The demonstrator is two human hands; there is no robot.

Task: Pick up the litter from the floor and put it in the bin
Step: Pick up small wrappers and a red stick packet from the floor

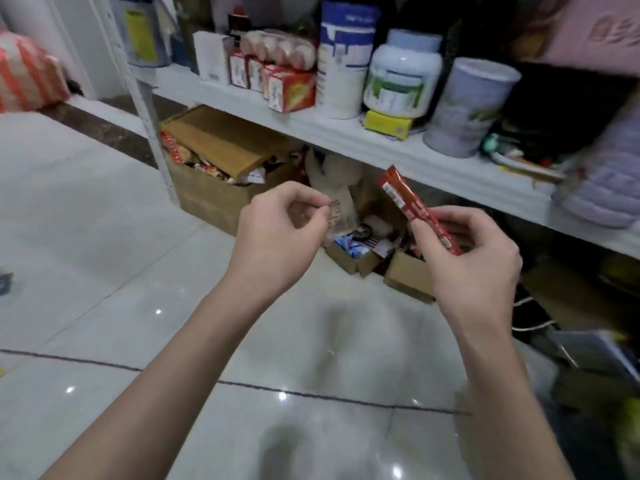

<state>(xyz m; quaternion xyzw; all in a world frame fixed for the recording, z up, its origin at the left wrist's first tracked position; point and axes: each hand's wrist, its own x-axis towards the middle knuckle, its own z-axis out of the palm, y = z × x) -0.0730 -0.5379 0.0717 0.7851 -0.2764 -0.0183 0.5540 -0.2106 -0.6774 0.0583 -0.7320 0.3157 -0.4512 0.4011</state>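
My right hand (474, 258) grips a long red snack wrapper (408, 202) that sticks up and to the left from my fingers. My left hand (280, 233) is raised beside it, thumb and fingertips pinched on a small clear scrap (333, 206) that is blurred. Both hands hover above the glossy tiled floor (104, 237) in front of a white shelf. No bin is in view.
The white shelf (346, 133) carries tins, jars and red boxes. Under it stand open cardboard boxes (214, 161) full of packets and smaller boxes (408, 275). A dark scrap (5, 282) lies on the floor at the left edge. A striped bag (27, 74) sits far left.
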